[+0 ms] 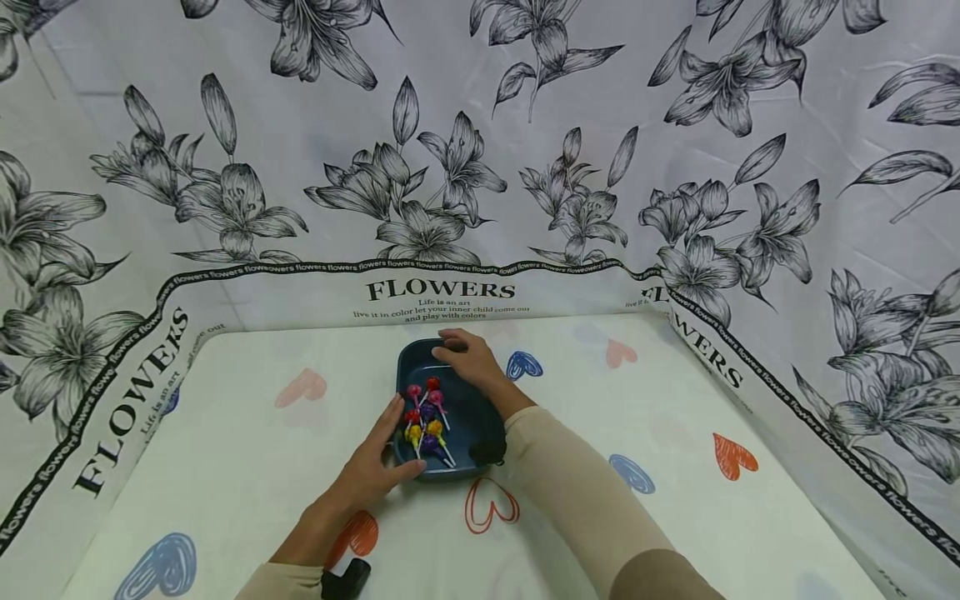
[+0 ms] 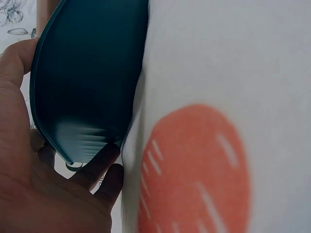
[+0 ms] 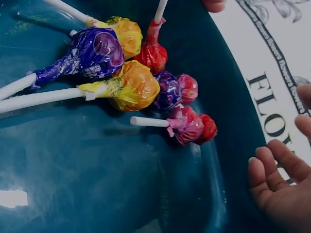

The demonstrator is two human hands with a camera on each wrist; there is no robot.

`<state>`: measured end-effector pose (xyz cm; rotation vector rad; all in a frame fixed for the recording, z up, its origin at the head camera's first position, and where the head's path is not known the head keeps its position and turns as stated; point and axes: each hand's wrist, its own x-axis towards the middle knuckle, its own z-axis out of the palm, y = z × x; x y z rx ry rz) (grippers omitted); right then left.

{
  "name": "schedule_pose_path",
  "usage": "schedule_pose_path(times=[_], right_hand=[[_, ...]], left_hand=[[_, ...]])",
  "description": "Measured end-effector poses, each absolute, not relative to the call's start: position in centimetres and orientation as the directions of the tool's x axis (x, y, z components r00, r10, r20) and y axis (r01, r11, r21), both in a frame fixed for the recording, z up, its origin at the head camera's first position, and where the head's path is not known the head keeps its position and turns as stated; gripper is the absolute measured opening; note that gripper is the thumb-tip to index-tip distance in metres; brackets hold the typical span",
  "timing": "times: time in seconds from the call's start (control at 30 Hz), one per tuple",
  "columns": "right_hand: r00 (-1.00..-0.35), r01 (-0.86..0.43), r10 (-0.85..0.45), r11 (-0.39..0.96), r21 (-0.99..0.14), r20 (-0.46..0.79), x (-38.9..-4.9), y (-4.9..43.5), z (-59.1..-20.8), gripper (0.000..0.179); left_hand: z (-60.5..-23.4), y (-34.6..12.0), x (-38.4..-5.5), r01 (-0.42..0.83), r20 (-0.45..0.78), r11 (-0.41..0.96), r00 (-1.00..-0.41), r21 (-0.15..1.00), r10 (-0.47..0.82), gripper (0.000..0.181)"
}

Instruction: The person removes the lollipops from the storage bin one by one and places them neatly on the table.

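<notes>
I'm resting spread left hand (image 1: 371, 467), loose right hand (image 1: 474, 362) against tray (image 1: 467, 412), gripping nothing — tilting risking lollipops (image 3: 138, 86) sliding across it.

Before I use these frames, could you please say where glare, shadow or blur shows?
Right wrist: white glare on the tray, soft shadows beneath lollipops; left wrist: dim, pale sheen on the tray's wall, the printed heart soft-edged; head: brighter, fairly even light.

Bench (image 1: 247, 475): white surface, printed with hearts (image 1: 735, 457) in red, blue and pale pink. White fabric (image 1: 510, 146) stands behind and along both sides, creased in places, bearing black line-drawn flowers (image 1: 427, 229). Below these runs a wavy black band (image 1: 480, 269); beneath it, lettering (image 1: 441, 289) reads "FLOWERS".
</notes>
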<state>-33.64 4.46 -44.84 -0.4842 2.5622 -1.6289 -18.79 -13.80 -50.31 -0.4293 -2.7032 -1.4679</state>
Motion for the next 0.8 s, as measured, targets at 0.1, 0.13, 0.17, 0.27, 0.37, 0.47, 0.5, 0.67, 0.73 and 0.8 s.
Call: schedule_pose_path(times=[0.1, 0.13, 0.17, 0.27, 0.37, 0.47, 0.5, 0.67, 0.73, 0.8], right_hand=[[-0.946, -0.197, -0.316, 0.401, -0.895, 0.067, -33.9, 4.2, -45.5, 0.041], [-0.946, -0.184, -0.320, 0.411, -0.893, 0.048, -34.0, 4.1, -45.7, 0.041], [-0.945, -0.171, -0.327, 0.420, -0.891, 0.027, -34.1, 4.1, -45.9, 0.042], [-0.935, -0.138, -0.355, 0.438, -0.888, -0.029, -34.3, 3.9, -46.4, 0.041], [-0.924, -0.124, -0.375, 0.480, -0.869, -0.075, -34.4, 3.8, -46.9, 0.037], [-0.917, -0.132, -0.385, 0.540, -0.831, -0.104, -34.3, 3.6, -47.2, 0.032], [-0.915, -0.137, -0.386, 0.564, -0.815, -0.114, -34.3, 3.5, -47.4, 0.030], [-0.911, -0.159, -0.387, 0.647, -0.745, -0.142, -34.6, 3.1, -48.0, 0.025], [-0.913, -0.176, -0.387, 0.663, -0.728, -0.131, -34.7, 2.9, -48.1, 0.023], [-0.916, -0.187, -0.383, 0.671, -0.717, -0.119, -34.8, 2.9, -48.2, 0.020]], left_hand=[[-50.3, -13.8, -18.8, 0.264, 0.170, 0.512, -0.960, 0.818, 0.224, 0.091], [-50.2, -13.8, -18.7, 0.265, 0.171, 0.510, -0.960, 0.818, 0.223, 0.091], [-50.2, -13.8, -18.7, 0.265, 0.170, 0.510, -0.959, 0.818, 0.224, 0.091], [-50.1, -13.8, -18.6, 0.268, 0.174, 0.501, -0.958, 0.823, 0.226, 0.091], [-50.2, -13.8, -18.6, 0.264, 0.171, 0.499, -0.959, 0.825, 0.225, 0.090], [-50.3, -13.7, -18.5, 0.244, 0.151, 0.507, -0.964, 0.827, 0.218, 0.091], [-50.3, -13.7, -18.5, 0.238, 0.145, 0.509, -0.966, 0.828, 0.215, 0.091], [-50.4, -13.7, -18.4, 0.221, 0.132, 0.507, -0.970, 0.833, 0.206, 0.091], [-50.5, -13.7, -18.5, 0.227, 0.139, 0.500, -0.968, 0.836, 0.208, 0.091], [-50.5, -13.7, -18.6, 0.242, 0.152, 0.493, -0.965, 0.836, 0.215, 0.090]])
